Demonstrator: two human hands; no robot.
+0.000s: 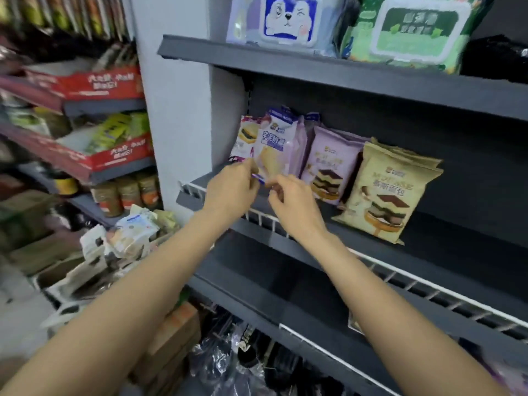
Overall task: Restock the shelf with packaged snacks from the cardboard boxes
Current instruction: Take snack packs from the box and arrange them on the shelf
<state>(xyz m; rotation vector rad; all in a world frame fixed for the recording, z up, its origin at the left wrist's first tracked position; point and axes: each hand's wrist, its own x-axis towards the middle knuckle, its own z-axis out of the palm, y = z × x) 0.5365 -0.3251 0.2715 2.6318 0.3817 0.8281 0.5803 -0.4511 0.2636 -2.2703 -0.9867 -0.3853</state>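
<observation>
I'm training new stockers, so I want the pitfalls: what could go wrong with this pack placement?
Both hands, left hand and right hand, pinch only the bottom edge of the white-and-purple snack pack, so it may tip forward over the wire rail. Pushing it in could also topple the lilac cake pack beside it.

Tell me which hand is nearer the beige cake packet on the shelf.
Right. The right hand sits just left of the beige cake packet; the left hand is farther left, both pinching the white-and-purple snack packet.
</observation>
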